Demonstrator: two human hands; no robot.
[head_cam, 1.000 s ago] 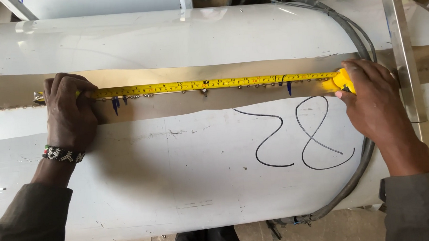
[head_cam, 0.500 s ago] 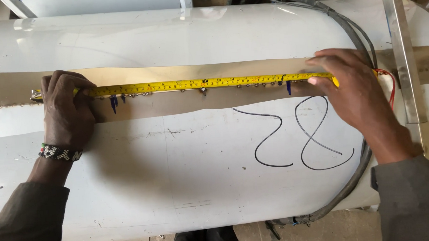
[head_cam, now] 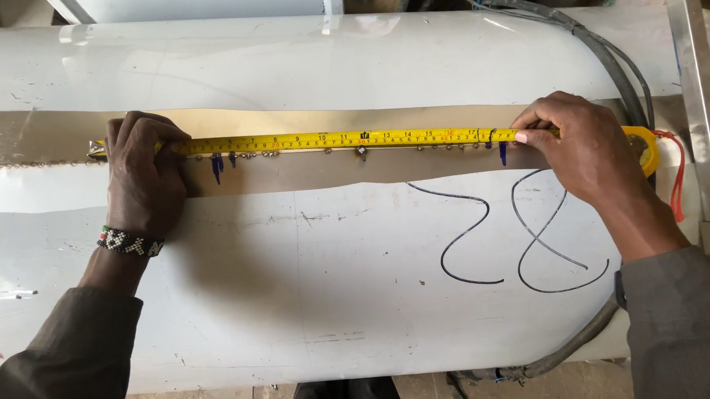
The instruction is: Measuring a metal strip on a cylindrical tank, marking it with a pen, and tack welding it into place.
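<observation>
Tape measure (head_cam: 344,139): yellow, stretched between both hands along white tank (head_cam: 301,58) seam; left hand (head_cam: 143,181) flat, pinning its end; right hand (head_cam: 588,153) fingertips pressing blade, case beyond.

1. Left hand (head_cam: 145,181) covers the tape (head_cam: 344,139) near its hooked end.
2. Right hand (head_cam: 588,153) hides most of the yellow case (head_cam: 646,148).
3. Tank (head_cam: 301,58) runs past both side edges.
4. Sleeves (head_cam: 688,328) are cropped at the bottom.
</observation>
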